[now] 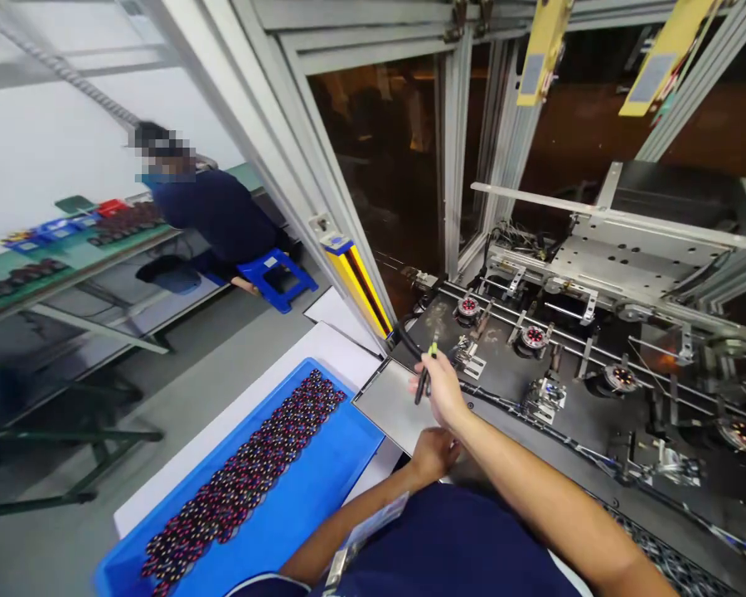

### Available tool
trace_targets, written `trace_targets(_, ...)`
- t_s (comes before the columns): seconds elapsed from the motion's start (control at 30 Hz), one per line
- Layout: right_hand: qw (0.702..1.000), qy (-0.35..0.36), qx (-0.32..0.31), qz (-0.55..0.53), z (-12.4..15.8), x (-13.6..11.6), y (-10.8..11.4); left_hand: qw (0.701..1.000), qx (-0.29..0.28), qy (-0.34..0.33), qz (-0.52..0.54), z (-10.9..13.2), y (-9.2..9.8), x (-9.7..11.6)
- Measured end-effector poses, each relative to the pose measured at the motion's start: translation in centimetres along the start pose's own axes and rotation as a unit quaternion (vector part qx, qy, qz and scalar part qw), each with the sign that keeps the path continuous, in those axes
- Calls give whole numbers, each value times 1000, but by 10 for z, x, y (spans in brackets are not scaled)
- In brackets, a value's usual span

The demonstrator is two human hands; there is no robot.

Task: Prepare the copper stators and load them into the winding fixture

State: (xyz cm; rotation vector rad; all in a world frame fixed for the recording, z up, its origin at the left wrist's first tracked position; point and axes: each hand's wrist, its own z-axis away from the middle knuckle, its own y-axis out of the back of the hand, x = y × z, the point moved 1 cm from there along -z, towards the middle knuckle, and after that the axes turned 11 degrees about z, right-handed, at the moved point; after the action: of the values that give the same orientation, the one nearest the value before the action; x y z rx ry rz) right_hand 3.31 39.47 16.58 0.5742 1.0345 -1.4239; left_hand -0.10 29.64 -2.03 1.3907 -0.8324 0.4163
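Note:
My right hand [440, 388] is closed around a slim, pen-like black tool [420, 386] with a yellow-green band near its upper end. That tool points up and away, over the dark machine bed [497, 352], beside a small metal fixture [471, 358]. My left hand [433, 454] is curled close to my body, below the right one and near the edge of a grey metal plate [391, 406]; whatever its fingers hold, if anything, is hidden. Left of the plate, many dark round parts [242, 477] with red and pale dots lie in rows in a blue tray [323, 497].
Round parts sit in stations along the machine, including one with red marks [468, 308]. A yellow sensor bar [364, 286] stands on the frame post. Yellow units [540, 58] hang overhead. At the left, a person [217, 207] sits on a blue stool [279, 274] at a green bench [87, 265].

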Motion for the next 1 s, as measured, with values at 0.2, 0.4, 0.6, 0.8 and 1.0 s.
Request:
trace_targets(0.2,988,13,139,-60,-89,-23,-35,999,-44,11,0,7,0,-12)
trace_targets(0.4,972,-9,218,-86,-118,-23,-24,999,-37,10,1,9,-2,-12)
trace_targets(0.6,971,-9,217,-103,-125,-16,-18,999,-35,7,4,8,1,-11)
trace_targets(0.8,972,-8,205,-118,-128,-15,-17,1000,-29,7,8,8,2,-8)
trace_targets(1.0,972,-8,199,-121,-127,-23,-16,1000,-26,5,15,7,2,-9)
